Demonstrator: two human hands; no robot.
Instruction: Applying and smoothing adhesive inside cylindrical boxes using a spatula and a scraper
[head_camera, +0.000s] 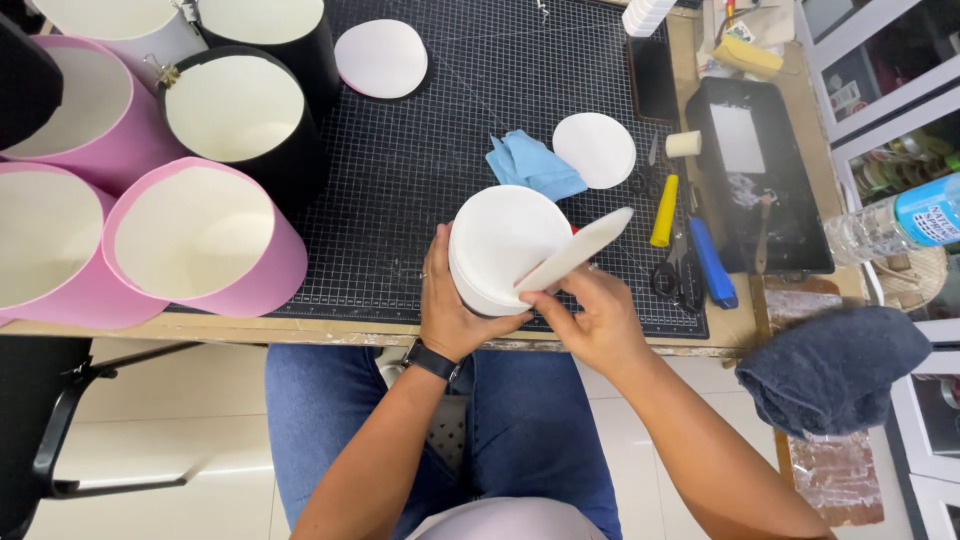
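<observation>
The left hand (452, 305) is wrapping around the near-left wall of a white round box (503, 248), fingers curled against its side and clamped on it, holding it upright at the near edge of the black gridded cutting mat (440, 130), just above the person's lap. A dark watch (433, 360) is sitting on that wrist. The right hand (592, 315) is pinching the near end of a white card disc (577, 250) between thumb and fingertips, closed on it; the disc is tilting, its near edge resting against the box's right rim and its far edge pointing up to the right.

Just beyond the box, a crumpled blue cloth (534, 165) is lying on the mat, touching a second white disc (594, 149) to its right. A third white disc (381, 58) is lying far on the mat, near the black cylinders. To the left, pink cylinders (205, 245) and black cylinders (245, 115) with white insides are standing open side by side, crowding that end of the table.

To the right of the box, a yellow-handled tool (664, 210), a pair of black scissors (677, 275) and a blue-handled tool (711, 263) are lying close together at the mat's right edge. Beyond them a black tray (760, 170) is resting on the wooden table (330, 335), with a small roller (684, 144) beside its far-left corner. A dark blue towel (832, 368) is hanging off the near-right side, and a clear plastic bottle (895, 222) is lying on its side at the right edge
</observation>
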